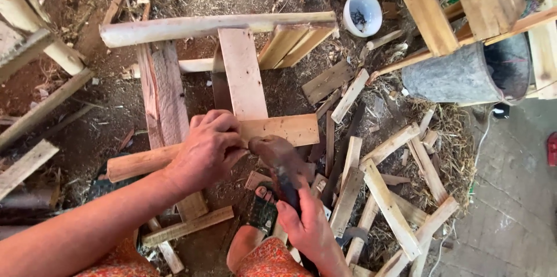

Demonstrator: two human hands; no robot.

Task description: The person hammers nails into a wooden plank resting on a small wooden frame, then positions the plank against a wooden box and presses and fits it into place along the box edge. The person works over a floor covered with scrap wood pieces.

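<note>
Rusty hammer (277, 150) clamped in right hand (307, 227) low on the handle, head just beside the left hand (208, 149). Left fingers pinched together on the slat (284, 128), probably on a nail, too small to tell. Slat lies across a plank (242, 71) on the frame, under both hands. Judgement: hammer head-heavy, low grip suits it; slat light, stiff, splinters near ends, hold it flat mid-span. Offcuts (389, 207) right, white cup (362, 13) and bucket (464, 74) far.
</note>
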